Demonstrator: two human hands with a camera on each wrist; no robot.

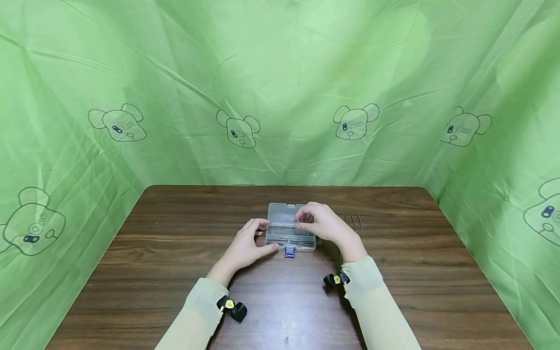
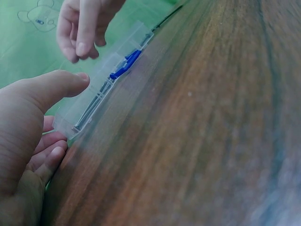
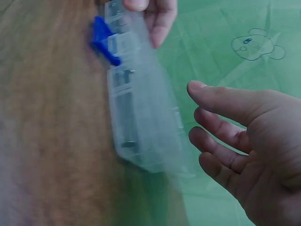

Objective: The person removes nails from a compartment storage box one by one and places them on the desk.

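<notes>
The head view looks forward and down from above the near edge of the dark wooden table (image 1: 175, 291), taking in the green cloth backdrop (image 1: 280, 73) toward 12 o'clock. The left wrist view sits low and close, facing the clear plastic compartment box with a blue latch (image 2: 101, 92). The right wrist view faces the same box (image 3: 136, 117) from the opposite side, equally near. All three views share it (image 1: 288, 233).

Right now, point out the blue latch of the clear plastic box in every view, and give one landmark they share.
Head: the blue latch sits at center, on the box's near edge, between the two hands.
Left wrist: upper left of center, on the box's table-side edge, below the right hand.
Right wrist: top left, beside the left hand's fingers.
Shared landmark: the clear plastic box.
</notes>
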